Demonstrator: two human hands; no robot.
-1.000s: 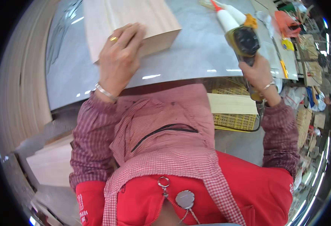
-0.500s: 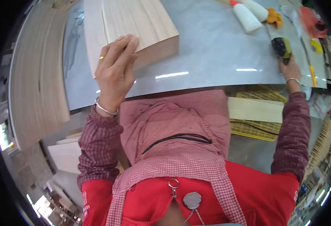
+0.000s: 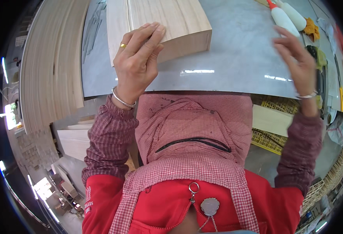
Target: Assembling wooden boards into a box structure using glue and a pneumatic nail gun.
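Observation:
My left hand [image 3: 136, 60] rests on the near edge of a pale wooden box [image 3: 167, 19], which lies on the grey worktop [image 3: 241, 50]. Its fingers are stretched over the top face, with the thumb by the front edge. A thin groove or gap runs along the box's top. To the right, my right hand [image 3: 298, 62] is lifted over the worktop, fingers apart and slightly blurred, holding nothing. Just beyond its wrist lies a green and black hand tool [image 3: 319, 62], partly hidden by the hand; its exact kind is unclear.
Two white bottles, one with a red tip [image 3: 283, 19], lie at the far right beside an orange cloth [image 3: 312, 30]. Long wooden boards [image 3: 50, 66] are stacked at left, near thin grey strips [image 3: 91, 35]. A yellow crate [image 3: 271, 141] sits below the table edge.
My right hand has let go of the green and black tool and moved left from it, fingers opening. My left hand stays on the wooden box. The whole view has shifted slightly.

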